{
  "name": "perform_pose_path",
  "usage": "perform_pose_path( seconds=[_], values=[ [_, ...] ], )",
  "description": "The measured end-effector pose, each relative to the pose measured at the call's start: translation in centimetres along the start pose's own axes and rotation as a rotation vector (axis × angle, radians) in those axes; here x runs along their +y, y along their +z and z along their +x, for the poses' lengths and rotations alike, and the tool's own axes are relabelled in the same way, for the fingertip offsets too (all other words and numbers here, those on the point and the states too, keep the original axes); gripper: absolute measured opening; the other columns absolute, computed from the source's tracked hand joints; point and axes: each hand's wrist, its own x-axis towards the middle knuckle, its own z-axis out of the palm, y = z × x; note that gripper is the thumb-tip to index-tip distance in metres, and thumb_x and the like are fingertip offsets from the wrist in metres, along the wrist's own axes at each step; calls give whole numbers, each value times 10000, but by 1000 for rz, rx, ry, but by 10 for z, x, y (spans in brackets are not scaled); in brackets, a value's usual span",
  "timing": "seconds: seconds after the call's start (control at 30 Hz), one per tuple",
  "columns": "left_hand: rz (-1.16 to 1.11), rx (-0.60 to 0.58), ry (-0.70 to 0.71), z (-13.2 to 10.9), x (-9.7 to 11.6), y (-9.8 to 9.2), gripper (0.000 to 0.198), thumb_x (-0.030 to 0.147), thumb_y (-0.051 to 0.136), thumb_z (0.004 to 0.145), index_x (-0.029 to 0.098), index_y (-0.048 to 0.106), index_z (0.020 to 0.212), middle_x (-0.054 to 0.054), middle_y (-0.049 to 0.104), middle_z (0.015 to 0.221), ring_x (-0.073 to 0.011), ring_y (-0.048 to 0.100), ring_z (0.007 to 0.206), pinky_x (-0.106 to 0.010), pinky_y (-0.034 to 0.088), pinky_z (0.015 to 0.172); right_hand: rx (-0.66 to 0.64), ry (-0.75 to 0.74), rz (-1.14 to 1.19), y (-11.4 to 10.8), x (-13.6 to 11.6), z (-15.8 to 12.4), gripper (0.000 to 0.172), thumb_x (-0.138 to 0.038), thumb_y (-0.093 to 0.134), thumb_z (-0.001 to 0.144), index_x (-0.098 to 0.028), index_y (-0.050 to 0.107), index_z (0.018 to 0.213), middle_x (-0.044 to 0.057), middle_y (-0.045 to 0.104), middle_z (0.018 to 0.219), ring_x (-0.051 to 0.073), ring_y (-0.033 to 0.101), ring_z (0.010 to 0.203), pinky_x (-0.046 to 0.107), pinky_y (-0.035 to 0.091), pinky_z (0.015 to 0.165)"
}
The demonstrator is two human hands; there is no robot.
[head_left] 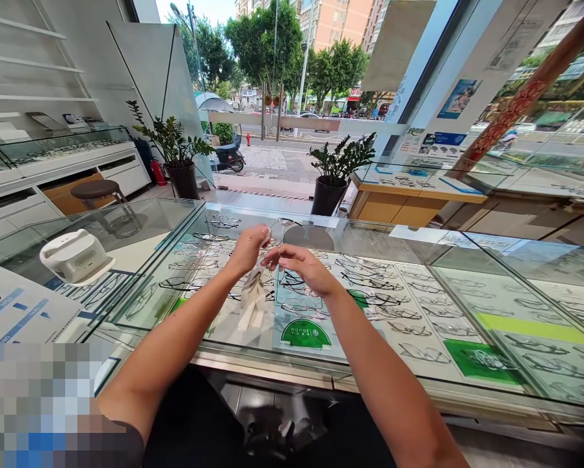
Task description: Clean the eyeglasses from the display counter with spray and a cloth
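My left hand [251, 249] is closed in a pinch over the glass display counter [316, 372]. Close beside it, my right hand [307, 266] has its fingers bent inward. Both hold a pair of eyeglasses [294, 223] between them; a thin dark temple arm rises past the fingertips, and the rest of the frame is mostly hidden. Under my hands shows a pale beige strip [253, 302]; I cannot tell whether it is a cloth or a reflection. Rows of eyeglasses [377, 296] lie inside the counter, around a green half-round sign [305, 334].
A white plastic device [76, 255] stands on the counter at left, near a printed sheet [21, 305]. Beyond the counter are a round stool [95, 189], two potted plants [182, 175] and a glass door. More display cases [413, 188] line the right side.
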Motion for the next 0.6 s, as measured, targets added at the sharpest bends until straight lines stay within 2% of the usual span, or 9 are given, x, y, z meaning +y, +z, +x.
perform_pose_path(
  seconds=[0.17,0.37,0.43,0.53,0.6],
  values=[
    [3,9,-33,-1,2,1,561,702,473,947,227,495,650,-12,510,665,-185,456,668,-351,368,692,-7,-7,20,0,1,0,258,-437,664,986,-278,787,1148,67,806,1177,252,711,1038,450,532,971],
    [-26,33,15,-1,0,-1,580,706,452,966,224,495,645,-15,506,671,-182,455,669,-350,368,701,-7,-7,33,-1,2,-1,259,-434,671,983,-272,794,1144,68,809,1184,251,712,1040,443,530,967],
    [6,22,12,-1,-2,-1,597,720,453,974,220,499,650,-11,508,670,-180,455,672,-344,362,699,58,-17,53,-4,5,0,272,-454,678,980,-276,792,1151,65,803,1207,253,708,1069,433,529,970],
    [64,-39,-9,-4,-4,1,642,780,483,949,215,488,644,0,498,646,-174,443,663,-329,337,680,234,-60,101,-9,8,1,280,-487,704,973,-298,790,1160,49,787,1226,247,696,1118,396,517,959],
    [93,-90,-19,-7,-6,4,667,823,500,923,210,534,661,-1,521,638,-180,468,672,-318,349,678,310,-83,120,-10,9,1,285,-504,724,971,-315,787,1174,39,779,1242,242,682,1153,376,508,957]
  ],
)
